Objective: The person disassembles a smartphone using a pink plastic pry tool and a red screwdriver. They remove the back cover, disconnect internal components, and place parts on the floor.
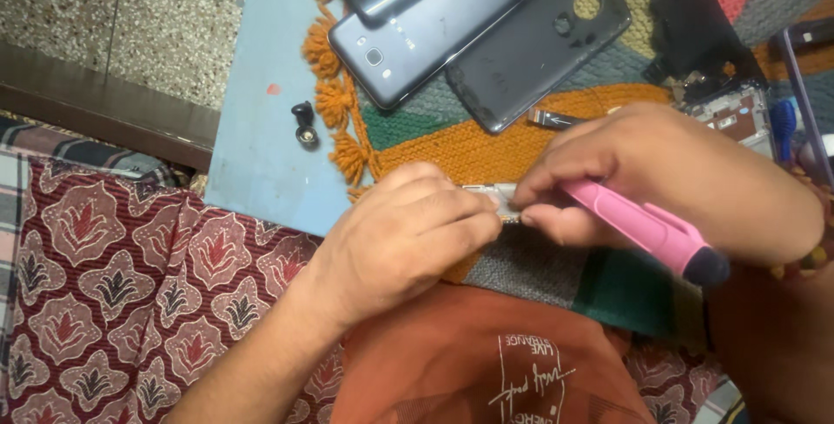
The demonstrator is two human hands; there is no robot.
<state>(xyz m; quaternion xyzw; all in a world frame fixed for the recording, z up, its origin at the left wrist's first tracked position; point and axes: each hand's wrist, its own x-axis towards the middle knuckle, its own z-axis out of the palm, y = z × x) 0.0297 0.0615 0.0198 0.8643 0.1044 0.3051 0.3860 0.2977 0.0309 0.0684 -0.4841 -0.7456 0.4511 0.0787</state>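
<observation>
My left hand (404,237) pinches a small metallic part (486,191) on the woven mat, fingers closed over it. My right hand (669,176) grips a pink screwdriver (647,226) with a dark end cap, its tip hidden where the two hands meet over the part. Most of the part is covered by my fingers.
On the multicoloured woven mat (452,150) lie a dark phone (417,33), a black phone back cover (539,42) and a flex cable piece (552,118). An opened phone frame (734,115) sits at the right. A small black camera module (305,123) rests on the light blue table (261,85).
</observation>
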